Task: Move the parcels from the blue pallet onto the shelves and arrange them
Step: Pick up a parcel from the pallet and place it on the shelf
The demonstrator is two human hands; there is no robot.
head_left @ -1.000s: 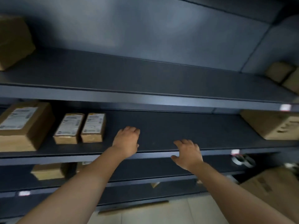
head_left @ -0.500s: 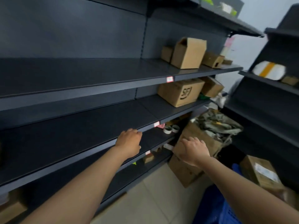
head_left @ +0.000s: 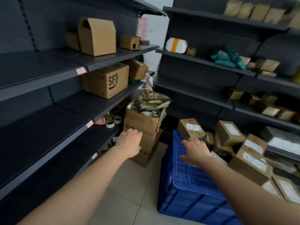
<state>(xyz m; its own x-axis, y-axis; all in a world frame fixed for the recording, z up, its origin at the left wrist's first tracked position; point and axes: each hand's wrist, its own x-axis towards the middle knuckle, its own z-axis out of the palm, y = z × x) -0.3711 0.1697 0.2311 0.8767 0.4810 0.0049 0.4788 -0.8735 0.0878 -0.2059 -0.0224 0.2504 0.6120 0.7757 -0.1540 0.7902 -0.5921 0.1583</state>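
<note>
Left hand (head_left: pixel 129 142) and right hand (head_left: pixel 195 150), both empty and relaxed, have swung from the shelf (head_left: pixel 48 120) toward the blue pallet (head_left: pixel 191 174); picking up the nearest parcel (head_left: pixel 190 129) likely comes next.

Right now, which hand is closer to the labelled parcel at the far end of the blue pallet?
Right. The right hand is over the blue pallet, just short of that parcel. The left hand is farther left, by the floor boxes.
</note>
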